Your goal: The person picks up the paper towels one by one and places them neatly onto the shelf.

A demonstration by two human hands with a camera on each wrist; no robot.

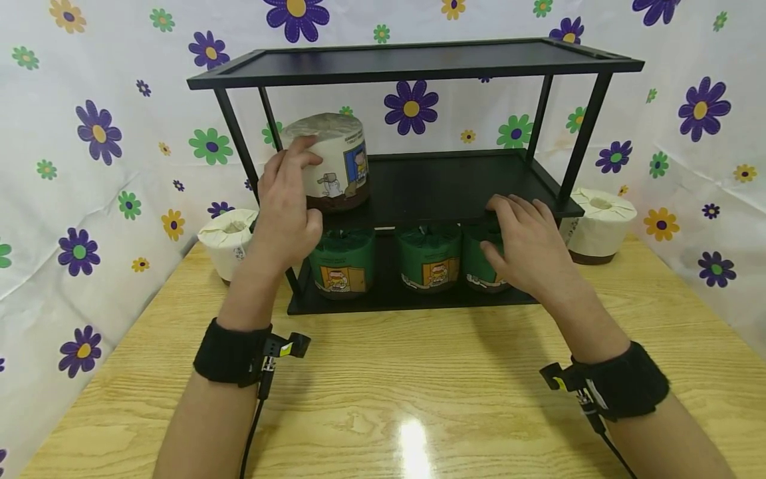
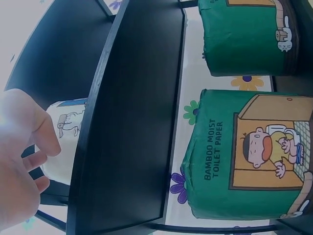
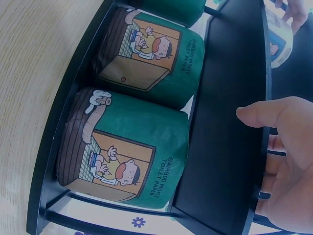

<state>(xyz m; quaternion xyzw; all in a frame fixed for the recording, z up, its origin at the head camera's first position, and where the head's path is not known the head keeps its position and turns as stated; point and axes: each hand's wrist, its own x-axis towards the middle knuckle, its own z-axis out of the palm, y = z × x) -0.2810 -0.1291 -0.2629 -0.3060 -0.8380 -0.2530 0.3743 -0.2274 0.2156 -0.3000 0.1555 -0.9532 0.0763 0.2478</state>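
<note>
A wrapped white toilet paper roll [image 1: 329, 166] with a brown base and cartoon print stands upright at the left of the black rack's middle shelf [image 1: 443, 189]. My left hand [image 1: 284, 206] touches its front left side with bent fingers; the thumb stays apart, lower down by the shelf edge. In the left wrist view, part of that roll is hidden behind the shelf. My right hand [image 1: 529, 239] holds the middle shelf's front edge, fingers above and thumb beneath, as the right wrist view shows. Below, green toilet paper rolls [image 1: 341, 266] stand in a row on the bottom shelf.
The rack's top shelf [image 1: 407, 60] spans above both hands. Outside the rack, one white roll [image 1: 230, 239] stands at the left and another white roll [image 1: 601, 223] at the right. A wooden table [image 1: 383, 386] lies underneath, with flowered cloth [image 1: 90, 219] behind.
</note>
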